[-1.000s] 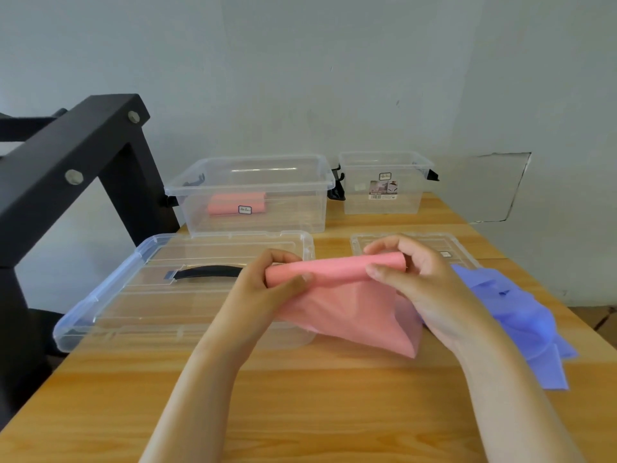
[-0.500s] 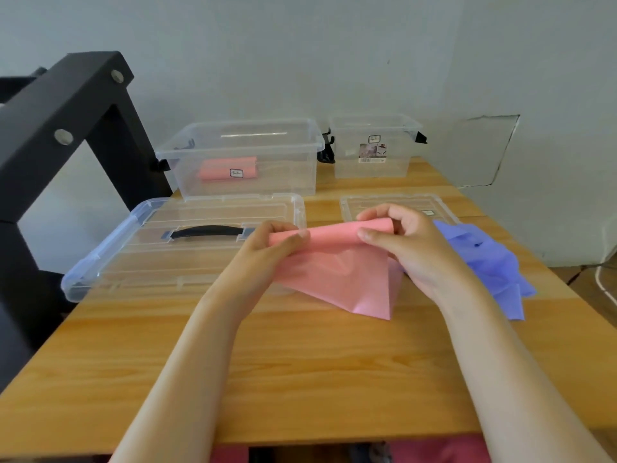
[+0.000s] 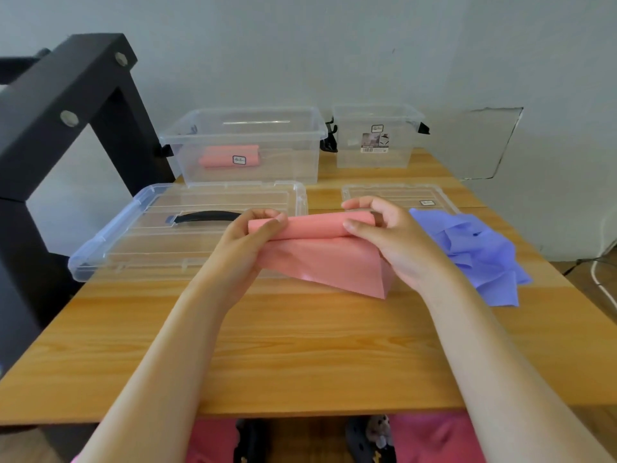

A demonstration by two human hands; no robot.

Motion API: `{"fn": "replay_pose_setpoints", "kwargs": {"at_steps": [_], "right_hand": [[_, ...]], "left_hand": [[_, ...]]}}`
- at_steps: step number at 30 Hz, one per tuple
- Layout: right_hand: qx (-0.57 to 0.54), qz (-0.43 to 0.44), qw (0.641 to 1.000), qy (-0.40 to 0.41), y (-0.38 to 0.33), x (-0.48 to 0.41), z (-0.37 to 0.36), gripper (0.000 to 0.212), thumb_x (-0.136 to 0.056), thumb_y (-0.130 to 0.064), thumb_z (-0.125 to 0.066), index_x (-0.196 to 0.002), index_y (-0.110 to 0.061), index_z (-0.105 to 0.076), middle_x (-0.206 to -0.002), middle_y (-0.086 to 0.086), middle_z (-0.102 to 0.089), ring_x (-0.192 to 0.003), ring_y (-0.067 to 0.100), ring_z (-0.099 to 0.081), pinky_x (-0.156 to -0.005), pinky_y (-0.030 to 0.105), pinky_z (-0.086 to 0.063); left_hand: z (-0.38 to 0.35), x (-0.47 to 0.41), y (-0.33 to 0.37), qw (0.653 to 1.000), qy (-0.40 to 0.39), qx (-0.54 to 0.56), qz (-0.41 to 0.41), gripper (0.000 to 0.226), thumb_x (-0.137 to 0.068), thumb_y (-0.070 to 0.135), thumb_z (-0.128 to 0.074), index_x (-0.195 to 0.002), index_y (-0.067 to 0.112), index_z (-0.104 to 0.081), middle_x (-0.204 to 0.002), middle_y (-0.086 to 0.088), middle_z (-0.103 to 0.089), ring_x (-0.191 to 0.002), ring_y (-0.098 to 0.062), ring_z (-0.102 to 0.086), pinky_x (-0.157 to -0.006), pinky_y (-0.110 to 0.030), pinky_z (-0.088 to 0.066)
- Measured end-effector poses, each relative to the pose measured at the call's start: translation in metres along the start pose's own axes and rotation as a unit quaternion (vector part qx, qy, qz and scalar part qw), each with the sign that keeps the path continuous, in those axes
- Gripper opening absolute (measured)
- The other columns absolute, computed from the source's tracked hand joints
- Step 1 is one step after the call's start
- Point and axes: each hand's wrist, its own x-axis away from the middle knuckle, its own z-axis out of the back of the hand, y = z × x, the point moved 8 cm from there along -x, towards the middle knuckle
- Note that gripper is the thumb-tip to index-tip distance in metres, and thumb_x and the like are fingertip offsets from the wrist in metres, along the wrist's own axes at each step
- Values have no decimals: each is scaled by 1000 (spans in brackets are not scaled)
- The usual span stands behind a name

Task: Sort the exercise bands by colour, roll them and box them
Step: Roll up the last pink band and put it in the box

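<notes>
While both hands, left hand (image 3: pixel 248 233) and right hand (image 3: pixel 389 237), gripped the pink band (image 3: pixel 320 255), the roll had grown fatter than a second before, so boxing was near.

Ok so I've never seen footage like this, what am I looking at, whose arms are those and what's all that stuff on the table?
This is one picture from a camera worn on a person's head, looking down at their own bare arms. The left hand and right hand each grip an end of a pink band, partly rolled, its loose part hanging to the wooden table. A heap of purple bands lies to the right. At the back stand two clear boxes: the large box holds a rolled pink band; the small box looks empty. Their lids lie in front.
</notes>
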Motion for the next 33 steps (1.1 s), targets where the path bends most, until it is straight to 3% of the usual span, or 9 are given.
{"fn": "replay_pose_setpoints", "kwargs": {"at_steps": [2,5,8,15,19,25,28,30,33], "right_hand": [[14,8,1000,0,-2,-1,-1,20,-88,-22,-70,-103,-35,-66,-102,-1,-70,-87,16,-67,-76,34,-51],[27,14,1000,-5,-3,-1,0,19,-88,-22,-69,-101,-36,-67,-103,-3,-70,-90,17,-67,-79,37,-52],[33,22,999,-15,-4,0,-2,17,-89,-22,-68,-101,-35,-67,-104,-3,-70,-91,16,-67,-79,36,-52],[20,34,999,-28,-5,0,-7,23,-84,-19,-73,-98,-36,-68,-103,-5,-69,-93,15,-65,-82,36,-51],[23,38,999,-22,-4,-1,-8,21,-87,-18,-70,-97,-36,-67,-101,-6,-68,-90,13,-64,-79,32,-50],[12,24,999,-45,-2,-1,-12,35,-86,-19,-71,-110,-43,-61,-114,-1,-64,-102,19,-64,-91,42,-51],[12,42,998,-41,-9,2,-10,44,-83,-15,-74,-111,-45,-59,-124,-11,-57,-112,8,-58,-90,30,-50],[21,57,997,-40,-14,3,-7,37,-82,-14,-75,-105,-41,-63,-118,-13,-61,-107,4,-59,-85,25,-47],[4,68,997,-49,-22,5,-7,24,-82,-13,-74,-95,-32,-67,-92,-13,-67,-83,5,-63,-69,20,-47]], "left_hand": [[-3,1,-1,999,-33,-3,11,37,-79,19,-76,-110,13,-58,-100,-4,-63,-80,-12,-64,-66,-22,-54],[-4,2,0,998,-56,-17,6,48,-72,17,-73,-117,15,-57,-106,-3,-62,-86,-13,-64,-72,-23,-55],[-2,1,1,998,-55,-39,-5,44,-71,17,-74,-112,15,-59,-104,1,-63,-86,-11,-63,-73,-23,-52],[-3,2,-2,999,-34,-42,1,35,-77,25,-76,-99,7,-57,-80,-1,-64,-71,-12,-58,-60,-19,-45],[-3,2,-3,997,-35,-72,8,29,-75,31,-69,-95,12,-60,-80,2,-67,-71,-11,-59,-62,-22,-44],[-1,3,2,995,-20,-90,-27,29,-69,24,-76,-94,18,-62,-87,2,-69,-81,-12,-64,-70,-25,-46],[3,2,5,995,-2,-90,-38,32,-71,27,-76,-98,16,-64,-89,0,-71,-84,-14,-66,-77,-29,-48],[3,3,6,995,0,-95,-43,33,-73,30,-75,-101,15,-66,-92,0,-73,-88,-14,-68,-80,-30,-49],[3,3,5,994,3,-104,-40,40,-77,35,-72,-111,14,-67,-104,-4,-74,-99,-19,-69,-91,-38,-51]]}}
